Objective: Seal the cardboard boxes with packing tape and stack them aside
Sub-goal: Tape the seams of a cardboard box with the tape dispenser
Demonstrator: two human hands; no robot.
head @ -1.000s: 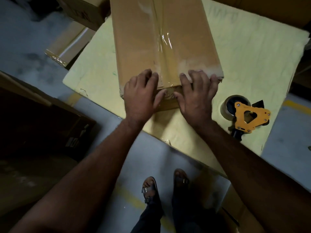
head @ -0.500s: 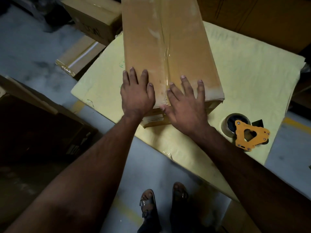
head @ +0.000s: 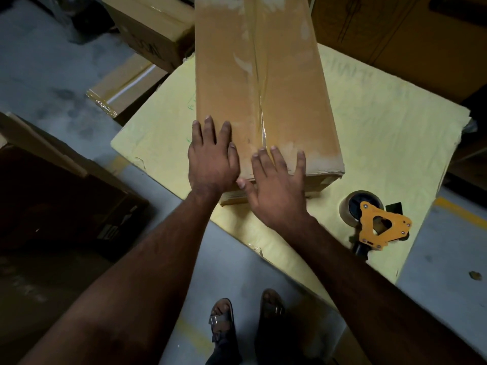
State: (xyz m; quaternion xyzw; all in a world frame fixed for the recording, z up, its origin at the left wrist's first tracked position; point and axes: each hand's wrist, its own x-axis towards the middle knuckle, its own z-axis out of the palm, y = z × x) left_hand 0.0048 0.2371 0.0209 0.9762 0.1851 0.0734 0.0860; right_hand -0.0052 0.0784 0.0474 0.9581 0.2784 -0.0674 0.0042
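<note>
Left of the taped box (head: 263, 88), a flat carton (head: 123, 88) and another cardboard box (head: 150, 25) sit on the floor. The taped box lies on a counter (head: 382, 127) covered in yellow sheet, its long axis running away from the person, a strip of clear packing tape (head: 259, 83) down the centre seam. The left hand (head: 212, 159) lies flat on the box's near left corner, fingers straight and spread, gripping nothing. Just beside it, the right hand (head: 274, 188) rests over the near edge with fingers splayed and thumb hanging below the rim, also holding nothing. Both hands are equally close, and the box stretches straight ahead of them, so a lift would likely need them moved out to its long sides. To the right of the box, the yellow tape dispenser (head: 376, 225) lies apart on the counter. Compared with a second ago, the fingers have uncurled from the near edge and slid up onto the top face.
</note>
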